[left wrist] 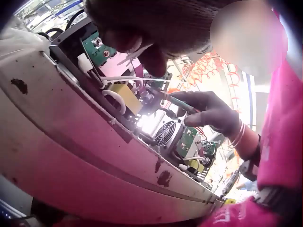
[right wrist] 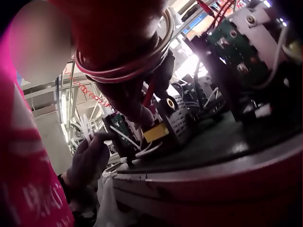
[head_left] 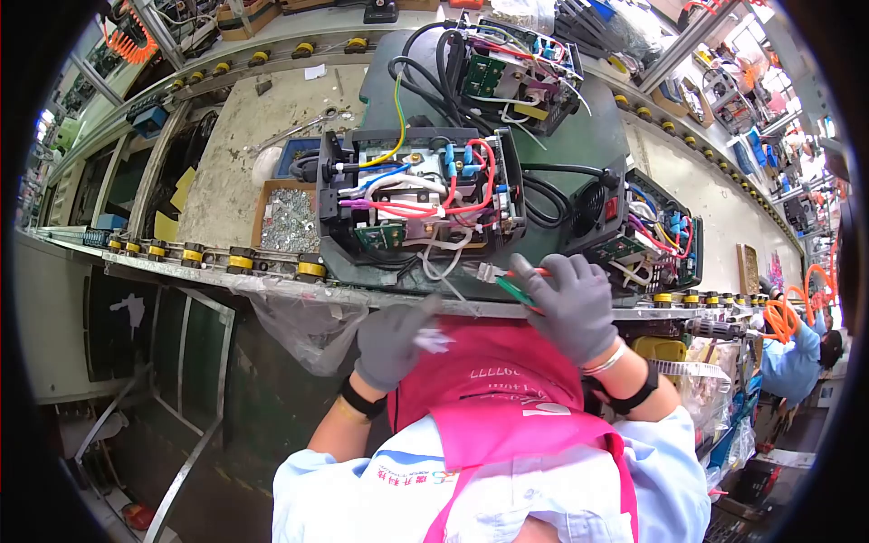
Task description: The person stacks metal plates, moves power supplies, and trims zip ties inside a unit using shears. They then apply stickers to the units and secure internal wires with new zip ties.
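Note:
My gloved right hand (head_left: 575, 308) grips a pair of pliers (head_left: 512, 288) with green and red handles, its metal head pointing left at the front edge of the bench. Lower left, my gloved left hand (head_left: 391, 342) is blurred and pinches a bunch of white cable ties (head_left: 433, 340), whose thin strips (right wrist: 85, 126) stick up from the fingers in the right wrist view. Just beyond both hands sits an open electrical unit (head_left: 421, 195) with red, blue and white wires. A loose white strip (head_left: 442, 271) hangs from its near side.
A second open unit (head_left: 520, 77) stands behind, and a third (head_left: 643, 231) with a fan lies to the right. Left of the units are a box of small metal hardware (head_left: 290, 220) and a wrench (head_left: 294, 128). Rollers (head_left: 240, 261) line the bench edge; a plastic bag (head_left: 303, 330) hangs below.

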Demonstrator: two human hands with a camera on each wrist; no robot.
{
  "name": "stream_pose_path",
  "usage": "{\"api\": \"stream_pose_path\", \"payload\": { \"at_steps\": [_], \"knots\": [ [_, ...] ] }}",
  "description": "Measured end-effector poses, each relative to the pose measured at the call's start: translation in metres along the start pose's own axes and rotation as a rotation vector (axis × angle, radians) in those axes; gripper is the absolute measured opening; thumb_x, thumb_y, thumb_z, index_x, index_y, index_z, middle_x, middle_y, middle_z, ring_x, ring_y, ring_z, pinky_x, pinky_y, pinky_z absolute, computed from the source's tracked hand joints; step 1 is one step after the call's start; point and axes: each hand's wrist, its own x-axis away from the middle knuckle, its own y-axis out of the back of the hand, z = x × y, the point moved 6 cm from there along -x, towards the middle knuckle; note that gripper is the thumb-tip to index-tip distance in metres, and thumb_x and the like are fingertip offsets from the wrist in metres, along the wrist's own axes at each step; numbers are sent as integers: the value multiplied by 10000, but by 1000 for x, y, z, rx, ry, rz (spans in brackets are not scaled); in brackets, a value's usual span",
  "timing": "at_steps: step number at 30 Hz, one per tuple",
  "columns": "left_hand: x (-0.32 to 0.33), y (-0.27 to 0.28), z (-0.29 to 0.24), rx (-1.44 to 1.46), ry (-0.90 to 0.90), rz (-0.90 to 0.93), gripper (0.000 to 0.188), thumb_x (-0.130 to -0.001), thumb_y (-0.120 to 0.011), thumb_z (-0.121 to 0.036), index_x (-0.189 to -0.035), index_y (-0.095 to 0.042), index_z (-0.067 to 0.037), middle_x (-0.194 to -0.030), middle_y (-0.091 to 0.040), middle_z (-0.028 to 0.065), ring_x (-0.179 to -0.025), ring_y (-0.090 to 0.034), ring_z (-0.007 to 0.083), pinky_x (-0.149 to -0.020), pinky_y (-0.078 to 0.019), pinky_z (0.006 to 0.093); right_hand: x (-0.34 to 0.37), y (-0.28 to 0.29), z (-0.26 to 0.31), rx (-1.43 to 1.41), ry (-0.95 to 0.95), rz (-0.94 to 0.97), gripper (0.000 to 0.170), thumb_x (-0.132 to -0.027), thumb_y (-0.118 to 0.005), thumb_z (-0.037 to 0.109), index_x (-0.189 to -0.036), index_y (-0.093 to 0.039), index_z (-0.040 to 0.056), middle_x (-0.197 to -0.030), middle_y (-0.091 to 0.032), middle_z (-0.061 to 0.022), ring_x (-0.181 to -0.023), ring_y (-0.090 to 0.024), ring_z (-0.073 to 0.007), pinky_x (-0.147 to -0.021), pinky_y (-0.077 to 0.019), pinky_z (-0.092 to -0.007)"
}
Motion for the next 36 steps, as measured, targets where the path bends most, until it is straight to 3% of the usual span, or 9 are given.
{"api": "stream_pose_path", "payload": {
  "at_steps": [2, 6, 14, 18, 24, 29, 32, 35, 36],
  "knots": [
    [-17, -10, -13, -153, -47, 94, 491, -775, -641, -185, -1263, -595, -145, -657, -533, -10, -579, -560, 184, -473, -430, 343, 5, -22, 4, -45, -86, 24, 645, -626, -746, 235, -1253, -592, 240, -957, -532, -9, -887, -542, -202, -773, -385, -398],
    [-32, -16, -14, -287, -57, 151, 445, -798, -657, -158, -1239, -606, -131, -666, -531, 37, -607, -564, 226, -502, -430, 362, -1, -43, 16, -84, -117, -49, 671, -615, -756, 268, -1263, -583, 232, -1001, -545, -8, -904, -540, -207, -859, -355, -421],
    [-27, -10, -5, -259, -53, 62, 340, -786, -657, -160, -1123, -665, -120, -658, -523, 46, -597, -556, 233, -492, -424, 358, -9, -55, 21, -126, -143, -49, 686, -599, -766, 257, -1259, -587, 212, -1001, -545, -14, -925, -532, -205, -915, -334, -432],
    [-30, -7, -8, -288, -88, 1, 292, -756, -653, -168, -1047, -661, -155, -621, -489, -6, -574, -549, 169, -448, -434, 315, -7, -58, 20, -128, -114, -40, 697, -593, -770, 258, -1264, -586, 218, -1005, -543, -19, -929, -532, -209, -916, -334, -431],
    [-29, -4, -6, -263, -80, 5, 287, -745, -663, -159, -1032, -666, -159, -652, -507, 3, -584, -555, 177, -462, -442, 320, -12, -67, 25, -172, -111, -54, 693, -606, -769, 253, -1273, -583, 217, -1013, -536, -24, -934, -528, -218, -876, -361, -427],
    [-27, -3, -2, -229, -65, 15, 292, -741, -652, -119, -1030, -665, -153, -660, -514, 20, -589, -561, 191, -480, -447, 334, -11, -79, 23, -275, -109, 26, 647, -660, -755, 244, -1277, -577, 167, -947, -569, -68, -838, -569, -261, -716, -466, -405],
    [-25, 2, 5, -133, 0, 41, 291, -758, -638, -98, -1045, -661, -141, -707, -568, 54, -595, -569, 230, -512, -452, 345, -11, -82, 20, -325, -91, 87, 625, -686, -753, 232, -1278, -575, 144, -905, -581, -91, -784, -589, -276, -659, -490, -403],
    [-27, 11, 17, 205, 70, -124, 253, -775, -637, -109, -1026, -666, -120, -757, -615, 56, -607, -566, 228, -541, -450, 350, -12, -71, 11, -351, -53, 137, 602, -698, -753, 207, -1271, -580, 143, -869, -583, -95, -752, -601, -281, -634, -497, -400],
    [-25, 16, 30, 427, 362, -83, 224, -791, -633, -111, -1012, -667, -106, -785, -618, 50, -624, -563, 212, -555, -451, 345, -12, -59, 7, -360, -37, 155, 592, -700, -754, 197, -1265, -585, 143, -858, -584, -95, -743, -605, -282, -629, -497, -398]
  ]
}}
